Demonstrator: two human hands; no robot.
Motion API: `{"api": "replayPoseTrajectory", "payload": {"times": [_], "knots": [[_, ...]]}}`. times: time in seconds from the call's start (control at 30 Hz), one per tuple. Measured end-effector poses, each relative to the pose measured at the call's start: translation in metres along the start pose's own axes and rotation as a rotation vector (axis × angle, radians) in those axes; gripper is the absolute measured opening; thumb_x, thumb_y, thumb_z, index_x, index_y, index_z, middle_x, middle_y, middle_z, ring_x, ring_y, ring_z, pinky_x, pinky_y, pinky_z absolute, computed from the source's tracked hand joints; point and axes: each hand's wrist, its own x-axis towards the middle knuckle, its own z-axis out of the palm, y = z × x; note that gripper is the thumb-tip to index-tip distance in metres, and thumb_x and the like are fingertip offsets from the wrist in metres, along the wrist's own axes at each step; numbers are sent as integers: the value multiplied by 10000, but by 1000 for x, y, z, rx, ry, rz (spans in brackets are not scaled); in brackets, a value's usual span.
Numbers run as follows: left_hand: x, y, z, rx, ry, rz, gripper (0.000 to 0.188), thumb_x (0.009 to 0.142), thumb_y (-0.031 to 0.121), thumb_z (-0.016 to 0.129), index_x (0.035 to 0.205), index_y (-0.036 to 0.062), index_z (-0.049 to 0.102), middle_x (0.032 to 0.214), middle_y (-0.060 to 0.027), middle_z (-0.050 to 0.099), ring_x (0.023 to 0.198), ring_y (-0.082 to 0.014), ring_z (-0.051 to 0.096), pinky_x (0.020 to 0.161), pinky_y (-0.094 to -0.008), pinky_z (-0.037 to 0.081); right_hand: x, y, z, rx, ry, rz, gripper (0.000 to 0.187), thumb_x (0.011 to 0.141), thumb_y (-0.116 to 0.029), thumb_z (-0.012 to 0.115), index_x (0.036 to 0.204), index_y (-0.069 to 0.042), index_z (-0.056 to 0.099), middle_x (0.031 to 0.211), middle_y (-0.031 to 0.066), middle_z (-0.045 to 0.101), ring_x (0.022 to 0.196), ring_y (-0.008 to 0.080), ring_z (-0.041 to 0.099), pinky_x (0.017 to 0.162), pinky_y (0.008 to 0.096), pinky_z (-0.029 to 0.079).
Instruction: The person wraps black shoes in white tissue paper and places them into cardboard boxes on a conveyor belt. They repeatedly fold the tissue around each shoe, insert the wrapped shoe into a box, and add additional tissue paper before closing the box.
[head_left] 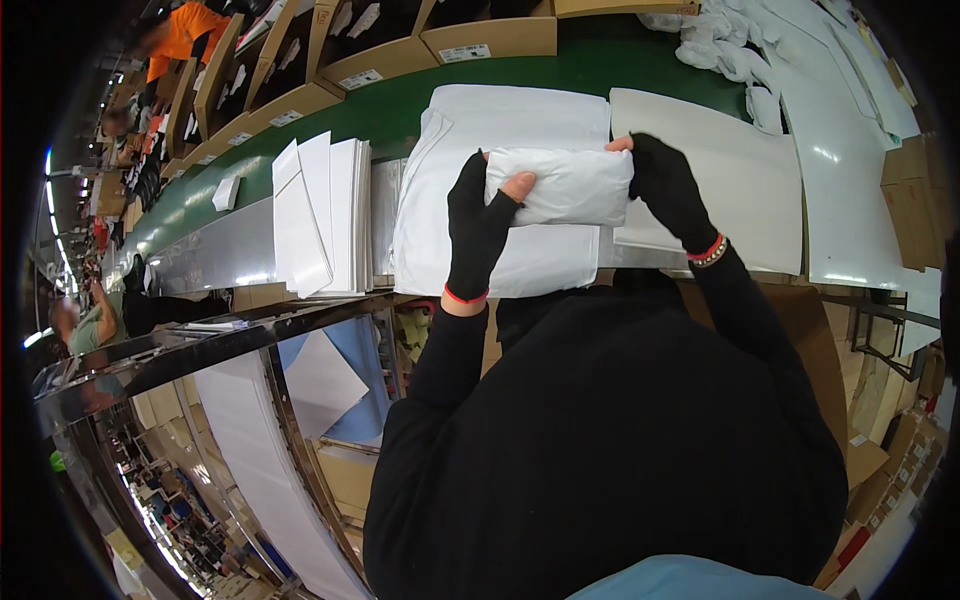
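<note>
Both my hands, in black fingerless gloves, hold a white paper-wrapped bundle (pixel 560 190) over the work table. My left hand (pixel 478 215) grips its left end, thumb on top and the other fingers out of sight. At the far right corner, my right hand (pixel 668 190) pinches the bundle with its fingertips; most of that hand's fingers are hidden. Beneath the bundle lies a stack of white paper sheets (pixel 500 262), with a few corners lifted at its left. Whatever is inside the wrapping does not show.
Left of the sheets stand stacked white cards or folded papers (pixel 345 215). Open cardboard boxes (pixel 390 62) with dark contents line the green surface (pixel 400 95) behind. A pale board (pixel 710 190) lies on the right, crumpled white paper (pixel 725 50) beyond it. Other people appear at far left.
</note>
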Motion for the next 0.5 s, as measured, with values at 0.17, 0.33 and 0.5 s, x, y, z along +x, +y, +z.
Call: {"api": "replayPoseTrajectory", "payload": {"times": [0.17, 0.33, 0.5], "knots": [[1, -6, 8, 106, 53, 68, 383, 821, 186, 715, 1115, -1, 556, 868, -48, 640, 740, -97, 589, 652, -232, 478, -11, -4, 27, 367, 74, 126, 329, 950, -91, 490, 1269, -21, 532, 1142, 77, 587, 1058, 155, 542, 880, 285, 460], [2, 5, 6, -28, -127, -146, 551, 774, 149, 753, 1245, 5, 507, 891, -76, 636, 772, -119, 607, 673, -250, 503, -14, -41, 49, 302, 139, 130, 564, 801, -216, 731, 1280, -9, 517, 1078, 80, 621, 976, 135, 577, 853, 281, 470], [0, 19, 12, -128, -118, -49, 482, 791, 193, 740, 1193, -6, 564, 842, -37, 640, 745, -89, 584, 642, -221, 473, -15, -37, 42, 303, 13, 254, 496, 759, -191, 771, 1179, -10, 578, 1007, 66, 641, 927, 116, 588, 799, 276, 489]]}}
